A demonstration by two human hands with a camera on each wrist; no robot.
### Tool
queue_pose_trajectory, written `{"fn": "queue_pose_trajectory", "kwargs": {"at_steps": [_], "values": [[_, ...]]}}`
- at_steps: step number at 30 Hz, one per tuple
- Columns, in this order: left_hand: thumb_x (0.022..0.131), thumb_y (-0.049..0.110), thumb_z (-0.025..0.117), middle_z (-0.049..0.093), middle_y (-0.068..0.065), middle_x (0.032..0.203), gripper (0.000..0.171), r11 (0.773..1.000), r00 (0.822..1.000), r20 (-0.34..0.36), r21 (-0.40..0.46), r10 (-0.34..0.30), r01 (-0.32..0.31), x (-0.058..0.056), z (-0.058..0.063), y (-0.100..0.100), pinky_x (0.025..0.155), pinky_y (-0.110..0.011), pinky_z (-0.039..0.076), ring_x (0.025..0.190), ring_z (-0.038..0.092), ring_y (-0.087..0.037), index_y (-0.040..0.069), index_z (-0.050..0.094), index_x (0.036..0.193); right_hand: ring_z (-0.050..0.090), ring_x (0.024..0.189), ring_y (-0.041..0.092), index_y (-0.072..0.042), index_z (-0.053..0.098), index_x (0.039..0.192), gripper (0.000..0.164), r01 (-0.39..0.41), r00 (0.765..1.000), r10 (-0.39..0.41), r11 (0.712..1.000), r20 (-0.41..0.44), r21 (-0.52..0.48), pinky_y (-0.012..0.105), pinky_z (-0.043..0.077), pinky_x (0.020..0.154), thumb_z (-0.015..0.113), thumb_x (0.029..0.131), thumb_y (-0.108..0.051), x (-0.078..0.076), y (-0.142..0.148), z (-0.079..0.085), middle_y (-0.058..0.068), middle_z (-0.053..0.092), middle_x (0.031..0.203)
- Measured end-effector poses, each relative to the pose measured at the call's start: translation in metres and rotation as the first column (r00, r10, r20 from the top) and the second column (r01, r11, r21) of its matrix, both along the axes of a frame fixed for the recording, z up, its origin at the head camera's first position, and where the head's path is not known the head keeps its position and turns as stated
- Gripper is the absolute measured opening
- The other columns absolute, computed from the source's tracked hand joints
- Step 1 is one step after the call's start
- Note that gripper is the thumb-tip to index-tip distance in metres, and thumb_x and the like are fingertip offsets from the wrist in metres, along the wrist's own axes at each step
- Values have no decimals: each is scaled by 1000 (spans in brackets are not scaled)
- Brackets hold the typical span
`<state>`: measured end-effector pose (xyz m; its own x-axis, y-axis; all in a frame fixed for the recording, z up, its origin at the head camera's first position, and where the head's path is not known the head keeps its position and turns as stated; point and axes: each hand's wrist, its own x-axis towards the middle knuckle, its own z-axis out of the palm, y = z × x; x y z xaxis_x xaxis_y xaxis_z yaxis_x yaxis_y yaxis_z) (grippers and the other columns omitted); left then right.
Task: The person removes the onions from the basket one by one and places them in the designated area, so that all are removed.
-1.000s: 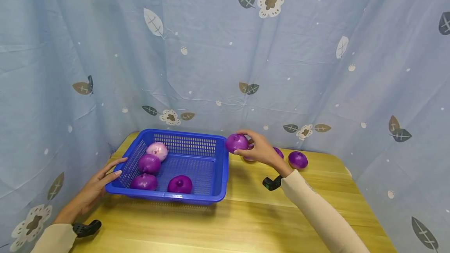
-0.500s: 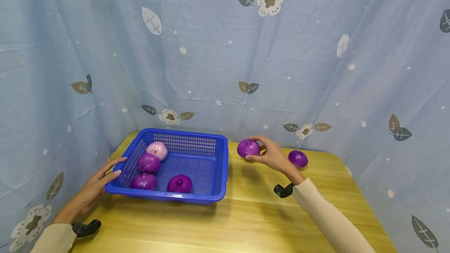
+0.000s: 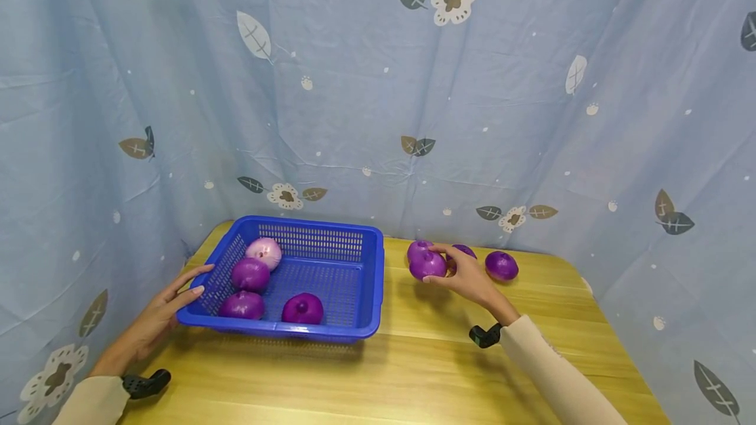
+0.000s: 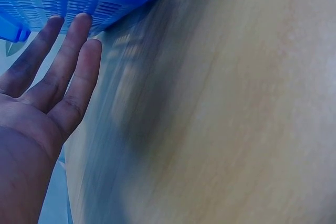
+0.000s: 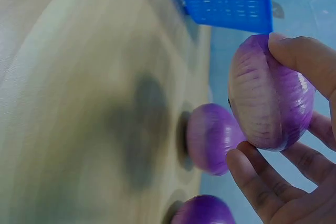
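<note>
My right hand pinches a purple onion between thumb and fingers, right of the blue basket. In the right wrist view this onion is held off the table, its pale streaked side showing. Just behind it in the head view stands another purple onion, partly covered. A further onion is partly hidden behind my right hand, and one more lies farther right. My left hand is at the basket's left side; in the left wrist view its extended fingers touch the outer wall.
Inside the basket lie a pale pink onion and three purple ones, one of them apart near the front. The wooden table extends in front. A blue patterned curtain hangs close behind and at both sides.
My right hand has carried the onion rightward and slightly nearer, away from the basket's right rim. The onions behind it are now more exposed. My left hand and the basket have stayed put.
</note>
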<state>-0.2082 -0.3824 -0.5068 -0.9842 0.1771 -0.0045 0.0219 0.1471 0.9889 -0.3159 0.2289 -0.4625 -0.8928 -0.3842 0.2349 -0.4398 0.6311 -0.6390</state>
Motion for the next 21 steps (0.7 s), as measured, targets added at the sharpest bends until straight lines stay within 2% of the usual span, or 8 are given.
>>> {"fn": "queue_pose_trajectory", "kwargs": {"at_steps": [6, 13, 21], "values": [[113, 29, 42, 25, -2, 153, 53, 1000, 1000, 9, -12, 15, -14, 1, 1, 2, 88, -30, 56, 112, 61, -3, 28, 28, 164, 67, 97, 26, -15, 59, 142, 74, 11, 999, -10, 1000, 41, -10, 38, 56, 81, 89, 81, -42, 1, 1, -14, 11, 66, 121], [112, 30, 42, 25, -4, 154, 53, 1000, 1000, 15, -14, 16, -16, 2, 1, 2, 88, -30, 57, 112, 61, -3, 28, 27, 164, 66, 98, 24, -16, 60, 141, 72, 27, 999, -28, 999, 41, 27, 40, 57, 81, 88, 81, -44, 4, -1, -27, 10, 67, 125], [112, 29, 42, 28, -1, 151, 53, 1000, 1000, 12, 1, 25, -25, 1, 2, 2, 88, -30, 57, 110, 62, -5, 28, 29, 163, 67, 99, 23, -13, 60, 140, 71, 49, 997, -49, 999, 51, 8, 42, 57, 85, 88, 81, -42, 5, 0, -38, 9, 67, 127]]}}
